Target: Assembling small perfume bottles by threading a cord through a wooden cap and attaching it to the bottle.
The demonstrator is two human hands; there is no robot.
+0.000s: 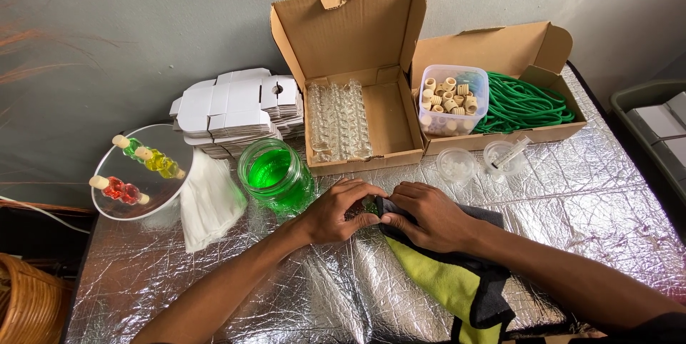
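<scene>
My left hand and my right hand meet at the middle of the foil-covered table. Both are closed around a small greenish object, mostly hidden by fingers and by a dark grey and lime-green cloth. The cloth lies under my right hand and trails toward the front edge. A glass jar of green liquid stands just left of my left hand.
An open cardboard box holds clear small bottles. A second box holds green cord and a tub of corks. Two small clear cups, folded white cartons, a white cloth and a round mirror tray with coloured bottles sit around.
</scene>
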